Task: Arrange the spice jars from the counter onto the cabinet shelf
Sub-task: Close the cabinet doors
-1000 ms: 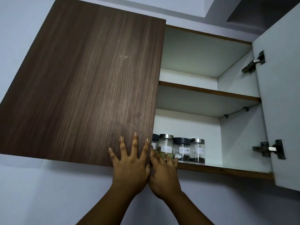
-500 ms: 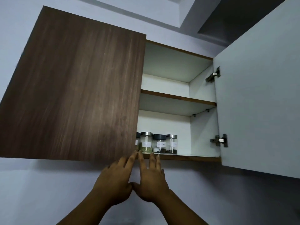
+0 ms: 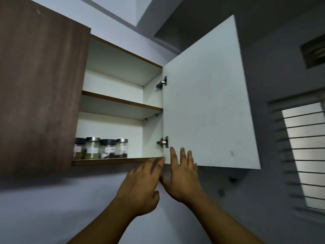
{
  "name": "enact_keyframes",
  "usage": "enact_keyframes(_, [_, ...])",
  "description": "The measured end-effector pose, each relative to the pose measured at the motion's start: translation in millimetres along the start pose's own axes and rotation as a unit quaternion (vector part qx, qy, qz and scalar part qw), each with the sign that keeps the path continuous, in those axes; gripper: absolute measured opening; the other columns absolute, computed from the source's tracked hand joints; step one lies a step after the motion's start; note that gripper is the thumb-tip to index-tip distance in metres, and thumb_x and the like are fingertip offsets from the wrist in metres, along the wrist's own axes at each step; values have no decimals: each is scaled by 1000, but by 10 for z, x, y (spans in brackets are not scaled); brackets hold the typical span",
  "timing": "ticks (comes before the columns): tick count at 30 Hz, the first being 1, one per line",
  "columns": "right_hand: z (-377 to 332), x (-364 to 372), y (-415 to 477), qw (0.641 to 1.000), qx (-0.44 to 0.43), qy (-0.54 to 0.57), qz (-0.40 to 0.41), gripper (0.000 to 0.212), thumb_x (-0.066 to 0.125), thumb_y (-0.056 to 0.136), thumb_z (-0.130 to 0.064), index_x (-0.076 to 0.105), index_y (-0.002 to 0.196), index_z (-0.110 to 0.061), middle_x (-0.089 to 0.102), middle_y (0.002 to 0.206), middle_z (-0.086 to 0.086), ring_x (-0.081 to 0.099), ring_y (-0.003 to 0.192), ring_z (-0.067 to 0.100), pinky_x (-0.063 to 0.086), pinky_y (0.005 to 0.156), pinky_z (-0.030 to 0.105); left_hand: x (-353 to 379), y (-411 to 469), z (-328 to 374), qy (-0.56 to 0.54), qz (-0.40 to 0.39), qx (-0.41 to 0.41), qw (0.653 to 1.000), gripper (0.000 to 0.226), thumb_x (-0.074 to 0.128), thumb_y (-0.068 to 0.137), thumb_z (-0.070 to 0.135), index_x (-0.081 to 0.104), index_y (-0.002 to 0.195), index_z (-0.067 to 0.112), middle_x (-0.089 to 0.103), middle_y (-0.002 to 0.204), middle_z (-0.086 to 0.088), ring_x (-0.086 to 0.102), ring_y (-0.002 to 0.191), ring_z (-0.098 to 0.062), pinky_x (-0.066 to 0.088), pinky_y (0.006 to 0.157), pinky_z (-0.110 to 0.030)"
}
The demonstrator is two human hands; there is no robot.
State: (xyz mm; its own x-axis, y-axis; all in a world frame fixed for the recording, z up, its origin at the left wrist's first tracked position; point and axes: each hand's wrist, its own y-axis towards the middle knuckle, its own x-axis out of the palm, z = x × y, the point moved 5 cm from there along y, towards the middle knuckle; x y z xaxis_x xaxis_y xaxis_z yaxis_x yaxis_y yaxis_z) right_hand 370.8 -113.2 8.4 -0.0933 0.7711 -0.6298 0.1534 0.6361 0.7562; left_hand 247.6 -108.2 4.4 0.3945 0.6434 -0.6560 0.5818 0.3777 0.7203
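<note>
Several glass spice jars (image 3: 101, 148) with metal and dark lids and white labels stand in a row on the bottom cabinet shelf (image 3: 112, 161); the leftmost is partly hidden by the left door. Both my hands are raised, fingers straight, holding nothing. My left hand (image 3: 140, 185) is just below the shelf's front edge, its fingertips near the corner where the right door hangs. My right hand (image 3: 182, 176) lies with its fingertips over the lower corner of the open right door (image 3: 209, 103), near the bottom hinge (image 3: 163, 142).
The brown wood-grain left door (image 3: 40, 88) is nearly closed and covers the left half of the cabinet. The upper shelf (image 3: 121, 102) holds nothing. A barred window (image 3: 306, 155) and a wall vent (image 3: 314, 51) are on the right wall.
Both hands have left the left door's lower corner and moved right, to the bottom corner of the right door. The view has swung right, bringing the right door and window into sight.
</note>
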Motion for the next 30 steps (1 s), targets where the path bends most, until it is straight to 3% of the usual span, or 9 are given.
enact_keyframes(4, [525, -417, -77, 981, -28, -167, 98, 94, 68, 61, -63, 43, 138, -17, 42, 143, 22, 35, 134, 45, 26, 100, 68, 68, 261, 492, 30, 6, 29, 999, 75, 47, 90, 35, 3, 150, 25, -9, 158, -3, 12, 144, -24, 21, 113, -36])
enact_keyframes(6, [925, -647, -104, 974, -4, -191, 121, 93, 73, 56, -61, 50, 133, -15, 48, 138, 23, 39, 131, 45, 26, 98, 68, 138, 501, 830, 22, 18, 30, 999, 75, 47, 90, 37, 3, 150, 25, -15, 157, -4, 13, 143, -24, 21, 113, -36])
enact_keyframes(8, [1281, -925, -106, 968, 28, -206, 143, 91, 69, 64, -60, 43, 139, -17, 36, 146, 24, 27, 137, 46, 17, 103, 68, 180, 772, 1188, 8, 37, 33, 999, 76, 48, 90, 38, 2, 149, 27, -18, 157, -3, 13, 143, -23, 21, 113, -36])
enact_keyframes(11, [1815, -1217, -100, 968, 60, -195, 148, 87, 50, 85, -57, 2, 150, -25, -10, 157, 18, -11, 143, 41, 0, 111, 62, 233, 1162, 1764, -8, 75, 61, 995, 78, 49, 89, 36, 1, 149, 27, -16, 157, -3, 12, 144, -24, 21, 113, -37])
enact_keyframes(13, [2169, -1322, -125, 978, 77, -134, 143, 87, 48, 89, -52, -10, 149, -28, -20, 156, 14, -10, 144, 39, 10, 115, 55, 281, 1369, 2130, -18, 93, 79, 992, 80, 50, 89, 36, -2, 149, 26, -14, 158, -3, 11, 144, -24, 22, 113, -37])
enact_keyframes(16, [2566, -1317, -105, 992, 60, -12, 110, 91, 52, 91, -43, -18, 146, -30, -1, 158, 12, 26, 140, 33, 36, 108, 45, 389, 1601, 2519, -26, 93, 92, 991, 88, 52, 87, 34, -10, 148, 27, -13, 158, -4, 12, 144, -25, 23, 113, -39])
enact_keyframes(19, [2711, -1230, -53, 994, 29, 88, 54, 94, 54, 91, -33, -23, 145, -28, 50, 136, 11, 61, 100, 19, 54, 82, 33, 478, 1743, 2702, -7, 80, 104, 991, 98, 58, 84, 31, -19, 145, 32, -13, 157, -7, 12, 144, -28, 24, 113, -40])
enact_keyframes(26, [2781, -1179, -29, 989, 23, 108, 95, 69, 47, 94, -36, 12, 150, -16, 52, 134, 8, 58, 110, 20, 52, 88, 30, 580, 1897, 2750, 28, 63, 96, 993, 102, 63, 81, 34, -15, 146, 32, -13, 157, -9, 13, 143, -30, 27, 112, -42])
enact_keyframes(30, [2631, -1234, -67, 984, 10, 130, 120, 62, 44, 95, -41, 19, 147, -18, 52, 134, 3, 58, 111, 19, 51, 89, 31, 504, 1843, 2640, 25, 71, 82, 994, 101, 62, 80, 45, -11, 148, 27, -14, 157, -10, 13, 143, -29, 25, 112, -40])
